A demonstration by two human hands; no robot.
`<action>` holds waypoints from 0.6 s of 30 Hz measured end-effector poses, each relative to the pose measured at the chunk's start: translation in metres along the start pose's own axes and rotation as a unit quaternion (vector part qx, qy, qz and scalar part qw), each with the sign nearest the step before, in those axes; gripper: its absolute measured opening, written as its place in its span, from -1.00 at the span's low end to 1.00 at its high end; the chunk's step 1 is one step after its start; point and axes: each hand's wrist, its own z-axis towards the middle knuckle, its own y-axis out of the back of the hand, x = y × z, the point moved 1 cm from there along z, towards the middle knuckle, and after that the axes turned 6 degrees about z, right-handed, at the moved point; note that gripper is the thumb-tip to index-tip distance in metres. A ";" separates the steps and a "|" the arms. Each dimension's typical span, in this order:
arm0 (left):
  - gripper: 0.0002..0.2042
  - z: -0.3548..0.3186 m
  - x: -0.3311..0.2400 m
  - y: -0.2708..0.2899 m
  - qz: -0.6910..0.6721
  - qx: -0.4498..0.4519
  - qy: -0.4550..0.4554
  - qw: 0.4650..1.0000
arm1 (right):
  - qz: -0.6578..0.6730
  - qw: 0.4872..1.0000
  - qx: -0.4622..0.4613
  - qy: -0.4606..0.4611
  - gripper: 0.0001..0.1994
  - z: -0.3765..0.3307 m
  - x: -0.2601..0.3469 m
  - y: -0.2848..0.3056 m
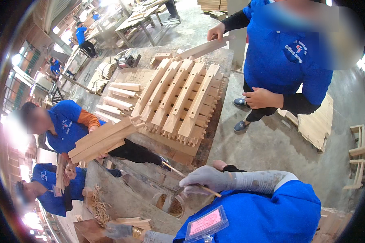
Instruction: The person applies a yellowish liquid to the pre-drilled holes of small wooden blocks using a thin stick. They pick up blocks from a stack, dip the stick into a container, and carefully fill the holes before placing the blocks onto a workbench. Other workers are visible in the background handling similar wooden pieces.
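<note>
My right hand (207, 179), in a grey glove, is closed around a thin wooden stick (210, 191) at the lower centre. The stick's light end pokes out below the fingers. Just below this hand stands a round bucket (181, 212) with brownish contents and a pale flat piece in it. My left hand (118, 230), also gloved, is low at the left. It is near some short wooden strips (136, 222) and a brown box (85, 231). Its fingers are blurred, so what they hold, if anything, cannot be made out.
A table ahead carries stacked drilled wooden rails (178, 97) and loose slats (117, 95). A person at the right holds a board (205, 47). At the left, one person carries boards (103, 139), another holds strips (61, 172). Small dowels (99, 206) lie heaped near the bucket.
</note>
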 end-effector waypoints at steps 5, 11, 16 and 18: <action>-0.58 0.037 -0.141 0.005 0.000 -0.025 -0.281 0.959 | -0.041 0.997 -0.068 0.023 -0.82 -0.033 0.019 0.034; -0.41 -0.032 -0.389 -0.084 -0.253 0.247 -0.520 0.778 | -0.115 0.988 -0.092 0.042 -0.80 -0.054 0.026 0.092; -0.21 -0.101 -0.506 -0.194 0.000 0.475 -0.547 0.689 | -0.160 0.984 -0.067 0.032 -0.77 -0.059 0.044 0.150; -0.16 -0.112 -0.517 -0.231 0.076 0.528 -0.545 0.646 | -0.178 0.982 -0.069 -0.004 -0.77 -0.066 0.050 0.176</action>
